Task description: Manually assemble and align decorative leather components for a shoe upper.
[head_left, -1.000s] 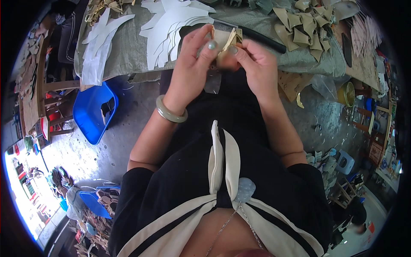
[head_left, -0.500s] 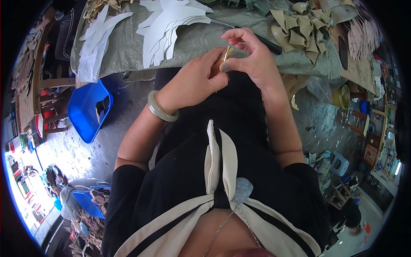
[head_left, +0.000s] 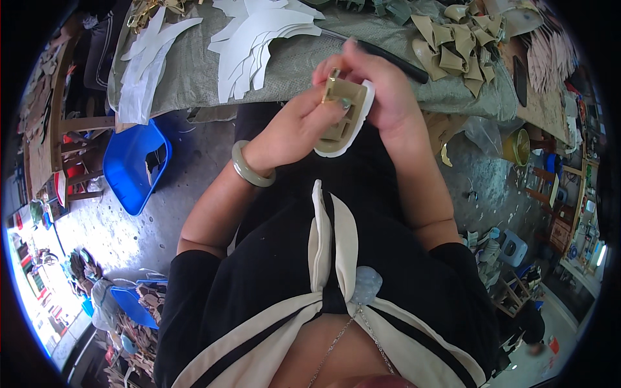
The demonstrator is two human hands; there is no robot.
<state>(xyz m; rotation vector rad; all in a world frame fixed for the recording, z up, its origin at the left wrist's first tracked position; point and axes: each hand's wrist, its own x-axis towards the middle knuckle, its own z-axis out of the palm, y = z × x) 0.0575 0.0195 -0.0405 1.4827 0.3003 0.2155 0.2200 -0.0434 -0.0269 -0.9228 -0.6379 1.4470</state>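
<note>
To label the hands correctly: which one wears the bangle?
The left hand, thumb on the tan piece, wears a pale bangle; the right hand has a bare wrist.

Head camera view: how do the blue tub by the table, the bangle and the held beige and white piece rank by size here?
Largest: blue tub
Then: beige and white piece, partly covered
Smallest: bangle
That is apparent size only; the tub is farther from the camera.

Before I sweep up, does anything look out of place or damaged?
A small yellow scrap seems to lie on the floor, on the person's right, apart from the beige pieces heaped on the sheet. The held piece, in the left hand, shows no clear damage.
</note>
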